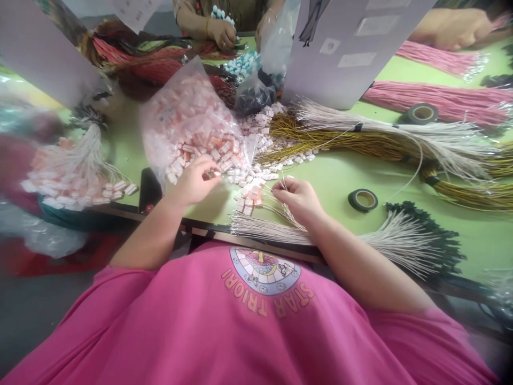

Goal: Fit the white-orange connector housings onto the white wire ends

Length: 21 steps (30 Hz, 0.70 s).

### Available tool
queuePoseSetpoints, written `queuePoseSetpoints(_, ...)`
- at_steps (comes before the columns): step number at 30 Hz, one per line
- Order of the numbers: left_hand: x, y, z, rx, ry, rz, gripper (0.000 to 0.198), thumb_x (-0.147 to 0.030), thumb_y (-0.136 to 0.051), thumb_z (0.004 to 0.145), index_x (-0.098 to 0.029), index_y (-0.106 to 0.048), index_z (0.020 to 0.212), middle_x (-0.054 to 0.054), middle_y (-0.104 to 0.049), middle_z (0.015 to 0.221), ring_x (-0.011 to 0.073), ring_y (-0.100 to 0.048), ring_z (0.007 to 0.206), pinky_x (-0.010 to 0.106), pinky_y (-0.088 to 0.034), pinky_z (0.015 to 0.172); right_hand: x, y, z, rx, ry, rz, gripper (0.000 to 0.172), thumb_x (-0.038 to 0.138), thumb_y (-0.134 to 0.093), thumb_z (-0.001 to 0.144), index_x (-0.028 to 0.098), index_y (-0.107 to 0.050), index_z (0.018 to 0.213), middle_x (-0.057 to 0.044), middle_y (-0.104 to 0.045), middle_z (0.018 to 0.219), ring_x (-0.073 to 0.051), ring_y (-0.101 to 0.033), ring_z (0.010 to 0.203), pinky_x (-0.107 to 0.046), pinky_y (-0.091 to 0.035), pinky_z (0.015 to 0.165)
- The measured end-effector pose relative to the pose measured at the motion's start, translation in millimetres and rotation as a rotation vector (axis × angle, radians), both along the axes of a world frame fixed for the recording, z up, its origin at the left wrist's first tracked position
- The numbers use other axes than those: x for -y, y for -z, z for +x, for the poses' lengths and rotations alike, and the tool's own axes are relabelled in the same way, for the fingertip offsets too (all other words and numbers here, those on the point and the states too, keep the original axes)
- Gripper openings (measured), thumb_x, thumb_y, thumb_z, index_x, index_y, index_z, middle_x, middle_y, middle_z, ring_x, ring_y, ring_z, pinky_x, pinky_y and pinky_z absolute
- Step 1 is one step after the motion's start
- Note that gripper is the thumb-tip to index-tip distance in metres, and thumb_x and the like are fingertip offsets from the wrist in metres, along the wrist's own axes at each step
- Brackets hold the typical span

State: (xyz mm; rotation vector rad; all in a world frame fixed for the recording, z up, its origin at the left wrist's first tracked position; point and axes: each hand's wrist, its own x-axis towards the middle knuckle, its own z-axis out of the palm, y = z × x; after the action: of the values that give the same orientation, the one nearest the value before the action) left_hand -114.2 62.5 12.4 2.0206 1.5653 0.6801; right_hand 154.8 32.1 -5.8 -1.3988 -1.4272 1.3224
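Observation:
My left hand is over the front of a pile of small white and orange plastic connectors. Its thumb and forefinger pinch a small white piece that looks like one of these connectors. To the right, my right hand is closed on thin white wires, whose tips stick up past the fingers. Between the hands, a few wired connectors lie at the table's front. A bundle of white wires runs under my right forearm, ending in black connectors.
A clear plastic bag spills connectors. A finished-looking wired bunch hangs over the left edge. Yellow wires, white wires and tape rolls lie right. Across the table, a co-worker's hand handles blue-white parts; another person's hand is top right.

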Motion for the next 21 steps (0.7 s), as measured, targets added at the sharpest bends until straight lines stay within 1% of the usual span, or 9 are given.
queuePoseSetpoints(2,9,-0.6,19,0.276,0.065,-0.126,0.017,-0.027,-0.071,0.076,-0.016,-0.062,0.086,0.006,-0.064,0.108,0.0142,-0.062,0.084,0.029,-0.052,0.075,1,-1.3,0,0.004,-0.019,0.036,0.01,0.024,-0.059,0.07,0.017,-0.06,0.064,0.003,-0.051,0.057,-0.009,-0.042,0.056,-0.027,-0.033,0.058)
queuePoseSetpoints(4,14,3.1,38,0.531,0.141,-0.273,0.023,-0.029,-0.075,0.073,-0.015,-0.062,0.085,0.007,-0.066,0.107,0.0135,-0.064,0.081,0.028,-0.053,0.073,2,-2.7,0,0.007,-0.025,0.068,0.011,0.026,-0.059,0.071,0.017,-0.06,0.064,0.003,-0.051,0.057,-0.009,-0.041,0.056,-0.027,-0.033,0.058)
queuePoseSetpoints(6,15,8.9,54,0.738,0.184,-0.382,0.026,-0.036,-0.072,0.076,-0.012,-0.063,0.082,0.009,-0.067,0.1,0.0129,-0.065,0.077,0.027,-0.054,0.07,3,-4.0,0,0.021,-0.027,0.09,0.012,0.027,-0.059,0.072,0.017,-0.061,0.065,0.004,-0.05,0.057,-0.009,-0.04,0.055,-0.027,-0.033,0.057)
queuePoseSetpoints(9,14,16.9,68,0.944,0.107,-0.458,0.026,-0.038,-0.068,0.08,-0.012,-0.063,0.081,0.007,-0.068,0.091,0.0094,-0.064,0.064,0.023,-0.054,0.061,4,-4.3,0,0.065,-0.042,0.119,0.012,0.028,-0.059,0.073,0.018,-0.064,0.068,0.003,-0.051,0.057,-0.01,-0.04,0.055,-0.027,-0.033,0.057)
queuePoseSetpoints(11,14,19.5,72,0.996,0.071,-0.493,0.026,-0.029,-0.073,0.076,-0.014,-0.063,0.094,0.005,-0.068,0.086,0.0099,-0.065,0.064,0.021,-0.053,0.058,4,-3.2,0,0.104,-0.051,0.143,0.013,0.028,-0.059,0.073,0.018,-0.065,0.071,0.003,-0.052,0.058,-0.01,-0.041,0.056,-0.026,-0.034,0.057)
queuePoseSetpoints(13,16,19.7,74,0.988,0.1,-0.57,0.041,-0.023,-0.074,0.074,-0.014,-0.058,0.111,0.004,-0.069,0.08,0.0126,-0.067,0.064,0.022,-0.053,0.054,5,-1.5,0,0.152,-0.047,0.174,0.015,0.03,-0.058,0.075,0.017,-0.064,0.07,0.002,-0.052,0.058,-0.011,-0.042,0.057,-0.026,-0.035,0.058)
queuePoseSetpoints(14,18,19.3,75,0.973,0.113,-0.623,0.044,-0.023,-0.073,0.075,-0.013,-0.056,0.115,0.004,-0.069,0.076,0.0142,-0.067,0.062,0.022,-0.052,0.051,5,-0.6,-1,0.177,-0.036,0.191,0.017,0.031,-0.057,0.076,0.017,-0.063,0.068,0.002,-0.051,0.058,-0.011,-0.042,0.058,-0.026,-0.035,0.058)
queuePoseSetpoints(17,21,17.9,77,0.933,0.071,-0.74,0.039,-0.022,-0.072,0.075,-0.012,-0.057,0.108,0.005,-0.069,0.07,0.0165,-0.067,0.058,0.025,-0.052,0.048,6,1.7,-3,0.26,-0.001,0.233,0.022,0.032,-0.053,0.079,0.017,-0.059,0.065,0.002,-0.049,0.058,-0.011,-0.042,0.058,-0.025,-0.034,0.057)
queuePoseSetpoints(21,22,17.7,82,0.959,0.021,-0.725,0.029,-0.017,-0.075,0.072,-0.013,-0.058,0.096,0.004,-0.07,0.072,0.0157,-0.069,0.066,0.025,-0.055,0.057,5,3.2,-4,0.335,0.005,0.233,0.025,0.034,-0.05,0.08,0.017,-0.055,0.062,0.003,-0.043,0.055,-0.01,-0.038,0.056,-0.025,-0.032,0.055)
